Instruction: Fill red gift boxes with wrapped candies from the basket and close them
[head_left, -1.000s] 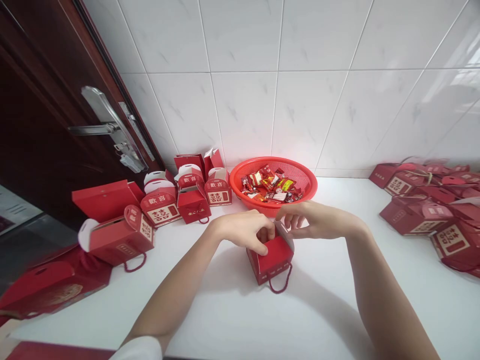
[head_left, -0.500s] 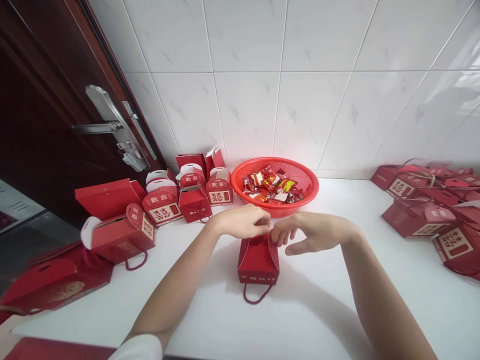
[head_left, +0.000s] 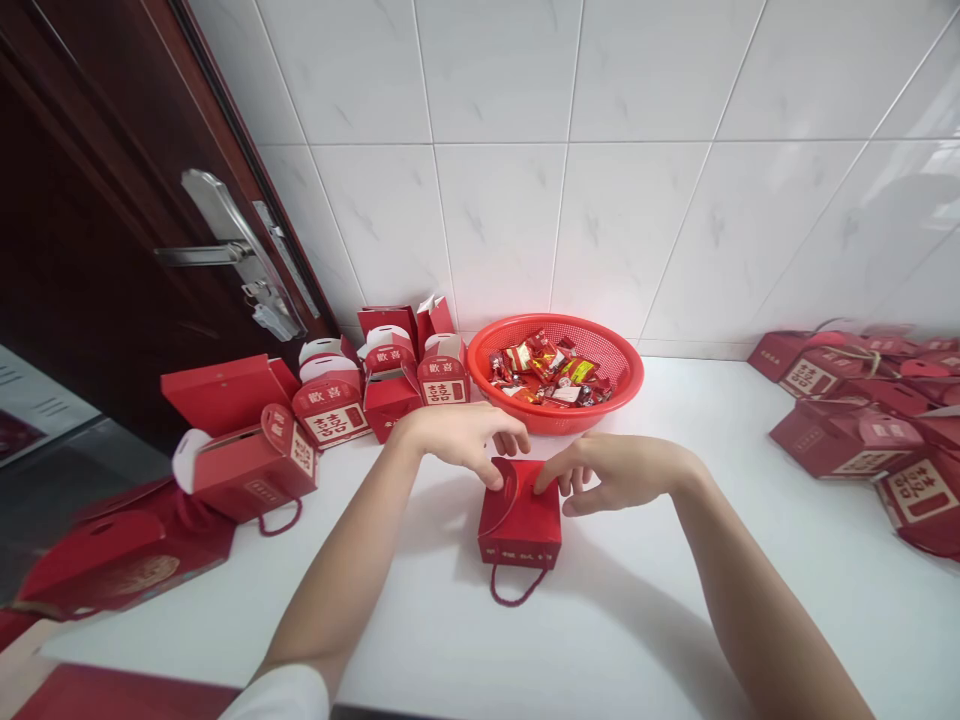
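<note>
A small red cardboard gift box (head_left: 519, 525) sits in front of me on the white table, its cord handle (head_left: 517, 598) hanging from the near side. Its curved top flaps lie folded down across the top. My left hand (head_left: 469, 440) is open at the box's back left, the thumb on the left flap and the fingers arched apart over the back edge. From the right, my right hand (head_left: 611, 472) presses an index fingertip onto the top; its thumb stands apart beside the box. Behind both hands, a red plastic basket (head_left: 634, 375) holds wrapped candies (head_left: 551, 370).
Several red gift boxes (head_left: 330, 405) stand along the left, near a dark door (head_left: 82, 200) with a metal handle. More red boxes (head_left: 847, 435) are heaped at the right. A white tiled wall (head_left: 502, 220) bounds the table's back.
The box's raised top flaps have folded down flat. My left hand has shifted slightly left and its fingers have spread; my right index finger has come onto the top.
</note>
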